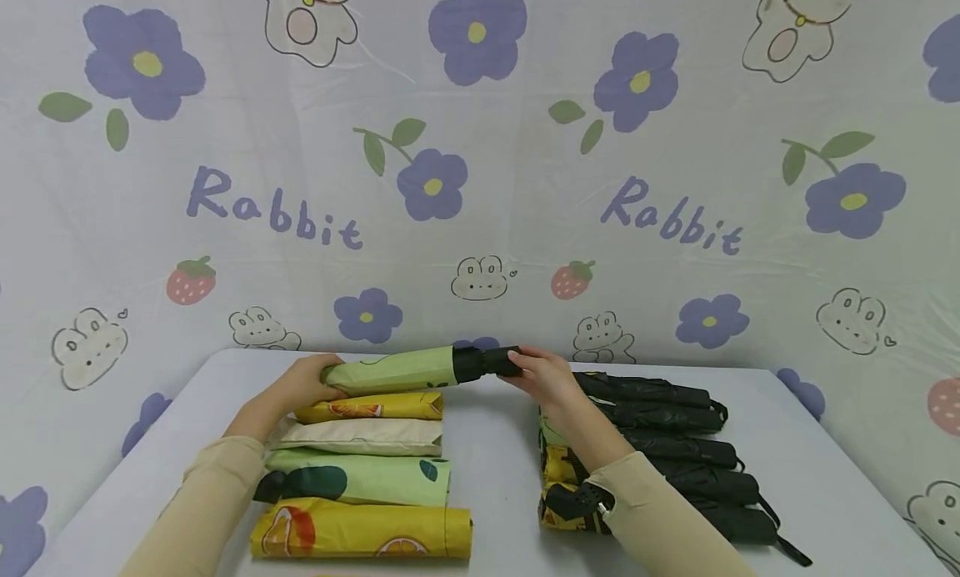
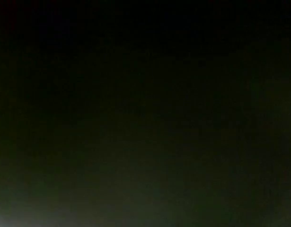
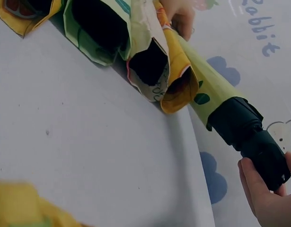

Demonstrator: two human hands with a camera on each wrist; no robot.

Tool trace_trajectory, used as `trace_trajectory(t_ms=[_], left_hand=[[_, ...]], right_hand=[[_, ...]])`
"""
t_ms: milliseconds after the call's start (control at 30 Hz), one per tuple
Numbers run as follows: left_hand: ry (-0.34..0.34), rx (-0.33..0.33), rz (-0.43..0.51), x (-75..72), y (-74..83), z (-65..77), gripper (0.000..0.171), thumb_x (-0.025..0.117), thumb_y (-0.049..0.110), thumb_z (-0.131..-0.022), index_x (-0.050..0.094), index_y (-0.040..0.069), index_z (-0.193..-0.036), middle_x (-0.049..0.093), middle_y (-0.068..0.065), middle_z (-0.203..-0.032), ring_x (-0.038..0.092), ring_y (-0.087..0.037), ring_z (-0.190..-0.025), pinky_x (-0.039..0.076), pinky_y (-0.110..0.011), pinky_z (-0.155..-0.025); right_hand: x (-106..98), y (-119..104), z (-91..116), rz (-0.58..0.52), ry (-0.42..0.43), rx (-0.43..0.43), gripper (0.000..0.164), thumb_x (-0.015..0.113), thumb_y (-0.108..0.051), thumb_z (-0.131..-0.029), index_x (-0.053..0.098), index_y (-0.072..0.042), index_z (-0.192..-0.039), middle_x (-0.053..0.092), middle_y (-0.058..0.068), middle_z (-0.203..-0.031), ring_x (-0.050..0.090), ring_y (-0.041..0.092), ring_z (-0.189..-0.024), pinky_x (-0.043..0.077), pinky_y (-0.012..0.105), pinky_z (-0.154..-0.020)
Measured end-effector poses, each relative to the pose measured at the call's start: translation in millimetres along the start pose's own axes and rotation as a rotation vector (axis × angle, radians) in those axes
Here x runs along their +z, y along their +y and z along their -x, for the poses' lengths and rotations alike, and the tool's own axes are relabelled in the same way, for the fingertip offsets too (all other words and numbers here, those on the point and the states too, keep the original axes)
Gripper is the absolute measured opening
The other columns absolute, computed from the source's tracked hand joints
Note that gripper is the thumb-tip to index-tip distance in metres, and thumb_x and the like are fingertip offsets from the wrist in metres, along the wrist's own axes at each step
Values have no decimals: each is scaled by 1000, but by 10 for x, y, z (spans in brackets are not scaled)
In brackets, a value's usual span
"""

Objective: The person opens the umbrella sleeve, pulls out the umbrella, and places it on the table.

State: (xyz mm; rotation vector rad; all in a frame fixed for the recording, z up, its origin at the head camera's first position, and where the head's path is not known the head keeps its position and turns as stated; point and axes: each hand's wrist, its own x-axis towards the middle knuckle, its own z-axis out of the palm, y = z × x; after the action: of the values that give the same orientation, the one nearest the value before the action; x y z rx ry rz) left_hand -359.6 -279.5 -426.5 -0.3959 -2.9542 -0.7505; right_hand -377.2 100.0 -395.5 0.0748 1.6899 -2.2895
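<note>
At the table's far edge, a folded black umbrella (image 1: 470,364) sits partly inside a light green sleeve (image 1: 397,372). My left hand (image 1: 298,387) grips the sleeve's left end. The fingertips of my right hand (image 1: 546,381) pinch the umbrella's black handle (image 3: 267,158) at the other end. In the right wrist view the sleeve's mouth lies around the black folds. Just in front lies a yellow sleeve (image 1: 386,406) with orange-slice prints, its open mouth showing in the right wrist view. The left wrist view is almost wholly dark.
Nearer on the white table (image 1: 495,485) lie a cream sleeve (image 1: 367,437), a green sleeve (image 1: 397,479) and a larger yellow sleeve (image 1: 360,529). To the right, several folded black umbrellas (image 1: 701,452) lie in a row, partly behind my right forearm. A printed cloth (image 1: 480,227) hangs behind.
</note>
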Motion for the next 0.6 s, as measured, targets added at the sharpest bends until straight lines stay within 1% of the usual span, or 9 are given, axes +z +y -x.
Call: trace_trajectory(t_ms=[100, 200, 233, 333, 433, 467, 600], left_hand=[[6, 2, 2, 3, -26, -3, 40, 78, 17, -81, 65, -1, -114, 68, -18, -107, 63, -31, -97, 50, -49, -89], [5, 22, 16, -8, -57, -3, 36, 78, 20, -82, 66, 0, -110, 69, -16, -103, 63, -29, -93, 51, -47, -86], [14, 50, 17, 6, -111, -17, 35, 78, 23, -83, 67, 1, -108, 69, -15, -100, 63, -27, -90, 52, -44, -82], [15, 69, 13, 3, -132, -16, 34, 77, 25, -83, 67, 2, -106, 69, -14, -98, 63, -25, -87, 52, -43, -79], [17, 48, 6, 12, -133, -23, 32, 76, 22, -84, 68, 1, -106, 70, -14, -99, 63, -26, -89, 52, -44, -82], [8, 18, 5, -1, -83, -11, 31, 76, 19, -84, 67, 0, -107, 69, -16, -101, 64, -28, -91, 51, -47, -85], [2, -18, -13, 4, -43, -9, 30, 75, 17, -85, 67, 0, -109, 69, -17, -103, 63, -29, -94, 51, -47, -88]], right_hand=[[-75, -35, 13, -13, 18, -3, 57, 54, -4, -99, 31, 1, -150, 22, 21, -159, 40, 34, -141, 44, 38, -108], [-144, -68, 21, -31, 35, -12, 57, 54, -5, -98, 31, 0, -150, 22, 20, -160, 39, 34, -142, 44, 38, -107], [-167, -80, 23, -40, 40, -19, 57, 54, -5, -98, 31, 0, -150, 21, 20, -160, 39, 33, -142, 44, 38, -107], [-235, -119, 32, -54, 53, -41, 57, 53, -5, -99, 30, 1, -150, 19, 20, -160, 37, 33, -143, 43, 40, -109], [-307, -161, 50, -43, 68, -60, 57, 52, -6, -100, 28, 2, -151, 17, 21, -161, 35, 33, -144, 40, 41, -111], [-335, -175, 59, -33, 72, -63, 57, 51, -7, -100, 27, 2, -151, 17, 21, -161, 35, 33, -144, 40, 41, -111], [-454, -232, 89, 7, 97, -66, 56, 50, -11, -101, 28, -2, -152, 17, 19, -161, 36, 31, -144, 38, 39, -112]])
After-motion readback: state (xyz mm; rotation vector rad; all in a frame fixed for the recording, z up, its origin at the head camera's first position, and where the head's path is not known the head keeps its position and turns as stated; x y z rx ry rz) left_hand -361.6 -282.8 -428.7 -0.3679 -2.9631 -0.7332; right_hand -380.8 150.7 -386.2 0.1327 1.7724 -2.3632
